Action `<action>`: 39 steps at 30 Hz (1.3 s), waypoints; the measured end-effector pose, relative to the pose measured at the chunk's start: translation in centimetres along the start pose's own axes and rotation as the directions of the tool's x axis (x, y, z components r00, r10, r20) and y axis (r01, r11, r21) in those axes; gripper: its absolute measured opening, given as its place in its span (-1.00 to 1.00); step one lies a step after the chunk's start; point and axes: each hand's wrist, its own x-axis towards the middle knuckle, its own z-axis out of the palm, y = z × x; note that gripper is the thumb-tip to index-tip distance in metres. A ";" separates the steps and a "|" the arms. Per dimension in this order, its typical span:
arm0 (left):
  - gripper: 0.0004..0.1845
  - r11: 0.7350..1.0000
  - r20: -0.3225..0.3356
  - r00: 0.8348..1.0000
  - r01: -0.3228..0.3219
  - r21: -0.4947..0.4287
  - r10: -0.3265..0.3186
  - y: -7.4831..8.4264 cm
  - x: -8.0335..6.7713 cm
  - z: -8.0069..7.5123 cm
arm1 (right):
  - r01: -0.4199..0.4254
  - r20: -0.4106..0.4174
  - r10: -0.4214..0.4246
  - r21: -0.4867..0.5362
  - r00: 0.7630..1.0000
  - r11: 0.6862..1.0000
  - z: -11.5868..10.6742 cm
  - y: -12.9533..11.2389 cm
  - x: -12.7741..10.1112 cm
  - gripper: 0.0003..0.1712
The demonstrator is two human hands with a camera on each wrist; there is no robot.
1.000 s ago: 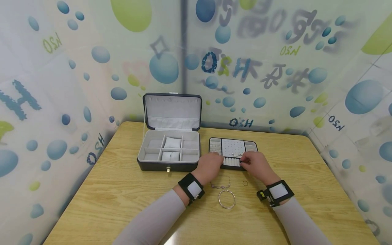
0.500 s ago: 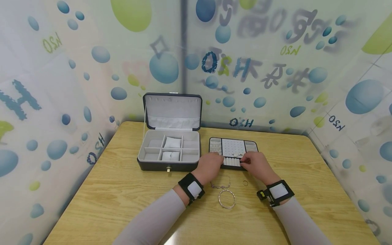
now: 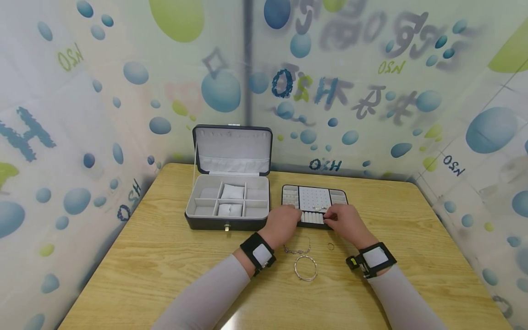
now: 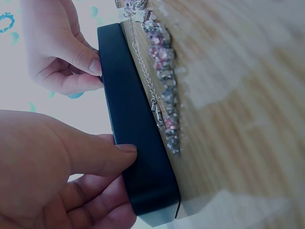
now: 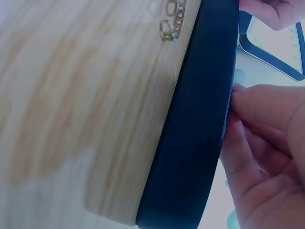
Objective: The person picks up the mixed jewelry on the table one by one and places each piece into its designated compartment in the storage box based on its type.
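No movement is noted since the earlier frame: both hands, left hand (image 3: pixel 283 223) and right hand (image 3: pixel 346 222), grip the tray (image 3: pixel 314 198), a level lift being judged next.

Tray (image 3: pixel 339 198) right of open box (image 3: pixel 228 202), bangle (image 3: pixel 305 268) in front

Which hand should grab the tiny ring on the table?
Probably the right hand. The small ring lies just in front of it, while the left hand sits nearer the chain bracelet. Both hands now grip the black tray.
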 end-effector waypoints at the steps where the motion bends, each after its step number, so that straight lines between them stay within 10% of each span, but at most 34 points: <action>1: -0.81 1.000 -0.001 1.000 -0.001 0.000 0.001 0.0 0.0 0.0 | -0.001 -0.001 0.001 -0.002 1.000 1.000 0.0 0.0 0.0 -0.88; 39: -0.85 1.000 0.000 1.000 -0.010 0.019 0.010 0.1 -0.3 -0.5 | 0.003 0.008 -0.003 -0.057 1.000 0.998 0.4 0.0 0.0 -0.88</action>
